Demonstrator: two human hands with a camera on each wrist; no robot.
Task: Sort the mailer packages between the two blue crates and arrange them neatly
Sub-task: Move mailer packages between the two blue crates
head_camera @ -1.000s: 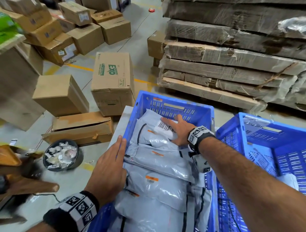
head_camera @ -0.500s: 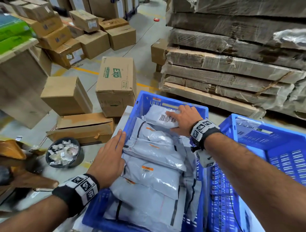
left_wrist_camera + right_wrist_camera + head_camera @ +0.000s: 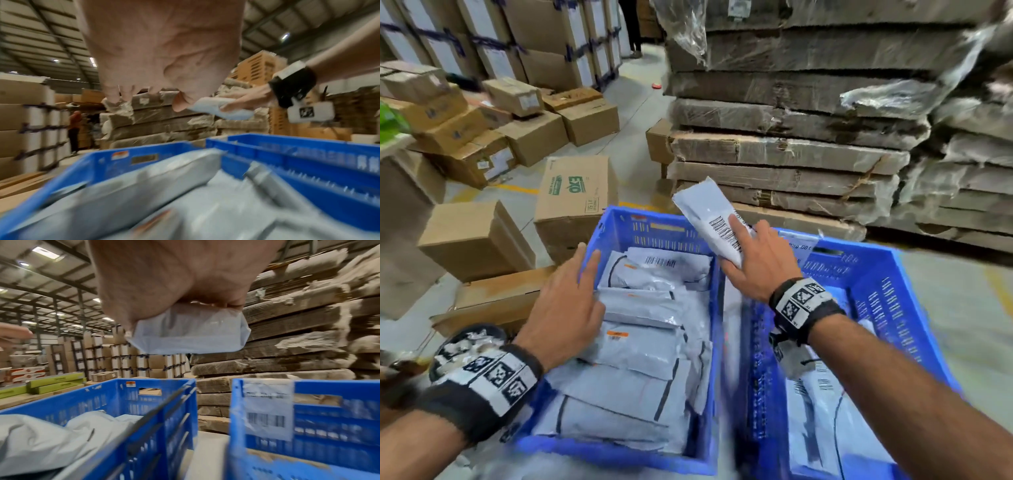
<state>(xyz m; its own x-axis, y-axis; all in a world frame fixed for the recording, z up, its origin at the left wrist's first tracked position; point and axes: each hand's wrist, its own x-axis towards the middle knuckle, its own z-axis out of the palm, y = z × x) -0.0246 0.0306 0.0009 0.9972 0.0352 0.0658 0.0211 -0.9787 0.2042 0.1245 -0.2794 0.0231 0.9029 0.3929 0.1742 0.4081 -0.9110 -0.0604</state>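
Note:
Two blue crates stand side by side. The left crate (image 3: 616,226) is packed with several grey mailers (image 3: 640,349) laid overlapping. The right crate (image 3: 873,274) holds a few mailers (image 3: 811,404) near its front. My right hand (image 3: 753,260) grips a small grey mailer (image 3: 705,209) with a barcode label, lifted above the gap between the crates; the same mailer (image 3: 189,331) shows under the palm in the right wrist view. My left hand (image 3: 571,294) lies open, fingers straight, on the left edge of the stacked mailers in the left crate.
Shrink-wrapped flat cardboard stacks (image 3: 808,130) rise just behind the crates. Cardboard boxes (image 3: 575,192) stand on the floor to the left, with a round black bin of scraps (image 3: 465,342) beside them. More boxes (image 3: 527,130) crowd the far left.
My right hand has lifted the barcode mailer out of the left crate's far end and carried it up and rightwards. The left hand stays on the stack. The head view has tilted up.

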